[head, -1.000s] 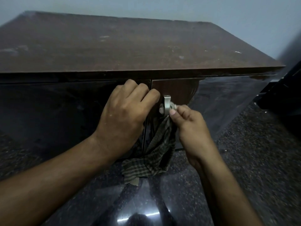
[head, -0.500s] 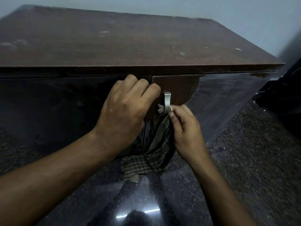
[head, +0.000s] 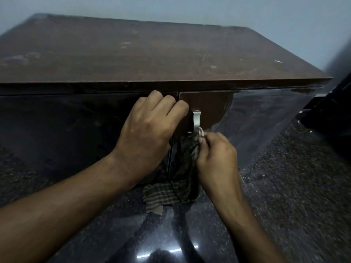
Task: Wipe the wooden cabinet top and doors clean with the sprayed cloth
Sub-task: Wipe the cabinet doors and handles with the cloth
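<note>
The wooden cabinet has a dull brown top (head: 152, 54) with pale smudges and two glossy dark doors below it. My left hand (head: 148, 133) lies on the left door (head: 57, 130) by the centre seam, fingers curled; whatever is under them is hidden. A metal handle (head: 196, 120) stands upright on the right door (head: 256, 114). My right hand (head: 216, 158) pinches the checked cloth (head: 167, 194) against the lower part of that handle. The rest of the cloth hangs down to the floor.
Polished dark speckled floor (head: 284, 196) lies in front of the cabinet and reflects a light. A black object (head: 332, 111) stands close to the cabinet's right end. A pale wall (head: 190, 8) rises behind the top.
My right hand has slid the cloth a little down the handle, baring more of the metal. My left hand has stayed at the seam.
</note>
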### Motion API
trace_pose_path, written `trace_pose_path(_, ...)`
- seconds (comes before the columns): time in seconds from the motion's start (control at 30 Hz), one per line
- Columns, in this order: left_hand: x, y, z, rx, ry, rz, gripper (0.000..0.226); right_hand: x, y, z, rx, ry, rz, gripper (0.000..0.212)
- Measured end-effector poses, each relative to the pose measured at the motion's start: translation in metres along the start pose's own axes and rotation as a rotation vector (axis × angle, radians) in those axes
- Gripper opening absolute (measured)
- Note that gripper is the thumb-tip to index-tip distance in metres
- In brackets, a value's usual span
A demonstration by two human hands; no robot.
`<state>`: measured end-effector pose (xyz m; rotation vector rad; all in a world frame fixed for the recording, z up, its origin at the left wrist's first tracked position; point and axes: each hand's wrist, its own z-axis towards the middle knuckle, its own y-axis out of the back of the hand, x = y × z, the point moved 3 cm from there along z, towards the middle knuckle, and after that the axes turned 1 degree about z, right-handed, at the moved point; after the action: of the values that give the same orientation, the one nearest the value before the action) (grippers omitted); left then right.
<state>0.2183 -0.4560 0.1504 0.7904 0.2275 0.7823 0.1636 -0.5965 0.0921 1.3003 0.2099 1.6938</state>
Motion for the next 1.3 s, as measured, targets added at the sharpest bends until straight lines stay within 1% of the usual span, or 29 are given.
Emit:
trace_pose_path(0.13, -0.001, -0.001, -0.001, 0.002, 0.003, -0.013, 0.026, -0.008, 0.001, -0.009, -0.107, -0.15, 0.333, 0.016)
trace_pose_path(0.27, 0.0, 0.0, -0.001, -0.003, -0.003, -0.007, 0.022, 0.015, 0.01, 0.0, -0.339, 0.012, 0.352, 0.013)
trace_pose_path(0.33, 0.0, 0.0, -0.001, -0.008, -0.008, -0.005, 0.019, 0.024, 0.014, 0.009, -0.39, 0.102, 0.336, 0.01)
trace_pose_path(0.4, 0.0, 0.0, -0.001, -0.012, -0.01, 0.001, 0.017, 0.031, 0.014, 0.015, -0.392, 0.185, 0.3, 0.013)
trace_pose_path(0.47, 0.001, -0.001, -0.002, -0.015, -0.005, -0.008, 0.017, 0.031, 0.013, 0.015, -0.39, 0.181, 0.326, 0.026)
trace_pose_path(0.53, 0.001, -0.002, -0.002, -0.019, 0.003, -0.017, 0.018, 0.021, 0.008, 0.011, -0.393, 0.114, 0.392, 0.034)
trace_pose_path(0.57, 0.001, -0.002, -0.002, -0.018, 0.006, -0.017, 0.02, 0.015, 0.004, 0.008, -0.393, 0.081, 0.408, 0.033)
trace_pose_path(0.63, 0.001, -0.002, -0.003, -0.016, 0.006, -0.019, 0.02, 0.005, -0.007, -0.003, -0.374, 0.027, 0.416, 0.025)
trace_pose_path(0.7, 0.001, -0.001, -0.003, -0.014, 0.004, -0.027, 0.017, -0.001, -0.018, -0.012, -0.363, -0.045, 0.489, 0.02)
trace_pose_path(0.73, 0.0, -0.001, -0.003, -0.014, 0.005, -0.032, 0.016, -0.006, -0.022, -0.013, -0.359, -0.083, 0.543, 0.022)
trace_pose_path(0.8, 0.001, 0.0, -0.003, -0.017, 0.006, -0.038, 0.014, -0.011, -0.027, -0.009, -0.334, -0.127, 0.66, 0.035)
trace_pose_path(0.83, 0.001, 0.0, -0.003, -0.017, 0.006, -0.039, 0.014, -0.014, -0.028, -0.007, -0.323, -0.114, 0.665, 0.039)
trace_pose_path(0.93, 0.001, -0.001, -0.003, -0.02, 0.007, -0.038, 0.014, -0.014, -0.032, -0.012, -0.364, 0.011, 0.454, 0.026)
trace_pose_path(0.97, 0.002, 0.0, -0.003, -0.022, 0.01, -0.042, 0.014, -0.016, -0.035, -0.016, -0.393, -0.022, 0.428, 0.024)
trace_pose_path(1.03, 0.001, -0.001, -0.003, -0.022, 0.01, -0.044, 0.014, -0.023, -0.043, -0.022, -0.452, -0.172, 0.44, 0.023)
trace_pose_path(1.07, 0.001, -0.001, -0.003, -0.02, 0.008, -0.045, 0.014, -0.022, -0.047, -0.024, -0.478, -0.196, 0.427, 0.021)
trace_pose_path(1.1, 0.0, -0.001, -0.003, -0.018, 0.006, -0.047, 0.015, -0.018, -0.051, -0.025, -0.486, -0.161, 0.385, 0.017)
trace_pose_path(1.13, 0.0, -0.001, -0.003, -0.018, 0.004, -0.049, 0.014, -0.012, -0.056, -0.028, -0.474, -0.087, 0.345, 0.014)
trace_pose_path(1.2, 0.001, -0.001, -0.003, -0.02, 0.002, -0.055, 0.012, 0.003, -0.066, -0.034, -0.421, 0.052, 0.286, 0.013)
trace_pose_path(1.27, 0.001, -0.001, -0.003, -0.019, 0.002, -0.057, 0.012, 0.006, -0.069, -0.034, -0.39, 0.098, 0.276, 0.013)
trace_pose_path(1.3, 0.002, -0.001, -0.003, -0.016, 0.002, -0.058, 0.013, 0.002, -0.068, -0.032, -0.403, 0.075, 0.279, 0.012)
